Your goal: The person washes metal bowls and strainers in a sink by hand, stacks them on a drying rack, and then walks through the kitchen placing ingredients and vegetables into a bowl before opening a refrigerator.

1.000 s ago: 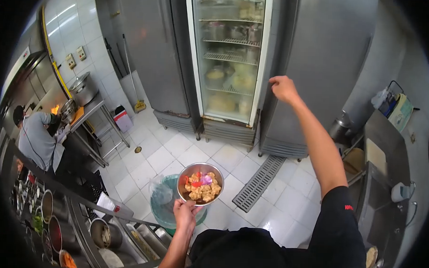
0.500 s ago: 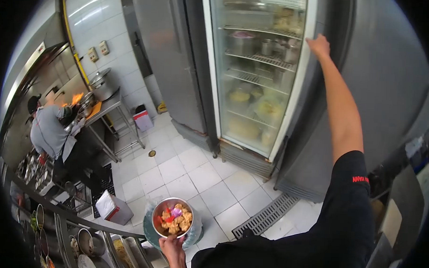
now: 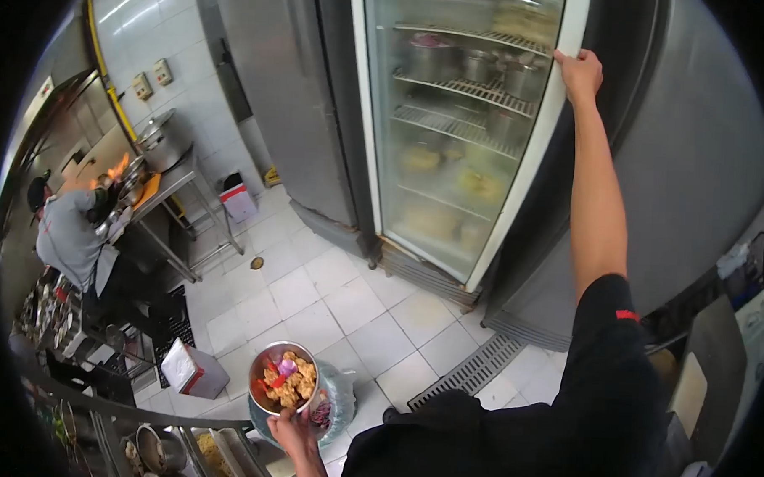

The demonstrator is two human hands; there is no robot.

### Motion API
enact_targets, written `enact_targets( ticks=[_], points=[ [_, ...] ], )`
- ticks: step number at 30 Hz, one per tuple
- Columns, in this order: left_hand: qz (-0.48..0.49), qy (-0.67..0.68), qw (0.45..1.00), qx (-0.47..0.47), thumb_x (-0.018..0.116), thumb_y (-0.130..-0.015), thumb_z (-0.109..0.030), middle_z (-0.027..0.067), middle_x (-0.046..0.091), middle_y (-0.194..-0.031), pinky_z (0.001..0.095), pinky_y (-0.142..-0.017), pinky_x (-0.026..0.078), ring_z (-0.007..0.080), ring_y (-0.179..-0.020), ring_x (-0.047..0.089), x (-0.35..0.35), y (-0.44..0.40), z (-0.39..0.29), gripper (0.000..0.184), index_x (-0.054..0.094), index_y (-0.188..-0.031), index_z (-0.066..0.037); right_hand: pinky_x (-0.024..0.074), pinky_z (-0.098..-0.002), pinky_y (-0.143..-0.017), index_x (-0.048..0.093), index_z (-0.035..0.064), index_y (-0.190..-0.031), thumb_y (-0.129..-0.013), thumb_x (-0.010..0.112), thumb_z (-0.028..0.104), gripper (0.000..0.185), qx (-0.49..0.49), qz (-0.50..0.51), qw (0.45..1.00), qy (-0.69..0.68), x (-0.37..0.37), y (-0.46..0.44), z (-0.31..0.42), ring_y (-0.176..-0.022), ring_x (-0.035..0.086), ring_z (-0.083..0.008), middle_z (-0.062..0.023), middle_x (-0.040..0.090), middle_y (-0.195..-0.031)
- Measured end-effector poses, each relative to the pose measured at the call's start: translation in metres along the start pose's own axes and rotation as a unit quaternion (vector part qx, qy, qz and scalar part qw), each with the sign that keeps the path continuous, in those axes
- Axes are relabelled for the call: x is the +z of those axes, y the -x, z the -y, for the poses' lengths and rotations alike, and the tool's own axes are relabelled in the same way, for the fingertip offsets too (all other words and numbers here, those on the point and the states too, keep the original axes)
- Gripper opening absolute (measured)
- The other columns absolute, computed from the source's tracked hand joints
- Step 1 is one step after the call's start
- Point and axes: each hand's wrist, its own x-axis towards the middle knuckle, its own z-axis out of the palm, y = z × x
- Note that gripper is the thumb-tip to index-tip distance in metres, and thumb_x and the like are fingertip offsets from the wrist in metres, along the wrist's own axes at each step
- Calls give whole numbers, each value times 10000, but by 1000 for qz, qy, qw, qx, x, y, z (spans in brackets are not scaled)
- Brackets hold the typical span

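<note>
My left hand [image 3: 293, 433] grips the near rim of a round metal bowl [image 3: 258, 377]. Inside the bowl lie golden-brown fried pieces [image 3: 297, 378], red pieces like pepper and a purple piece like onion. My right arm is stretched out, and my right hand [image 3: 580, 75] has its fingers curled round the right edge of a white-framed glass fridge door [image 3: 518, 189]. Behind the misted glass, metal pots [image 3: 430, 59] and bagged or boxed food [image 3: 481, 183] stand on wire shelves. The door seems slightly ajar.
Below the bowl stands a bin [image 3: 338, 405] lined with a clear bag. A floor drain grate [image 3: 470, 372] runs before the fridge. At left, a co-worker [image 3: 75, 236] stands by flames at a stove. A square tin [image 3: 194, 369] and food trays [image 3: 214, 455] are lower left.
The fridge door's right edge has swung out towards me with my right hand on it. My left hand and the bowl have shifted slightly left, showing more of the bin.
</note>
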Motion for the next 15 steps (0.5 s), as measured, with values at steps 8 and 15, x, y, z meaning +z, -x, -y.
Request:
enact_targets(
  ticks=[8, 15],
  points=[
    [81, 28, 996, -7, 495, -697, 38, 124, 489, -967, 360, -676, 517, 260, -824, 548, 107, -32, -7, 229, 382, -870, -61, 437, -236, -638, 624, -3, -909, -774, 609, 91, 165, -6, 5, 963, -270, -45, 67, -40, -683, 541, -99, -33, 617, -774],
    [142, 25, 989, 19, 517, -692, 13, 129, 493, -1014, 360, -745, 500, 254, -902, 531, 204, -44, -8, 293, 384, -950, -28, 471, -350, -753, 606, -2, -968, -717, 622, 175, 307, -192, 146, 971, 3, 62, 38, -54, -833, 600, -278, -159, 619, -894]
  ],
)
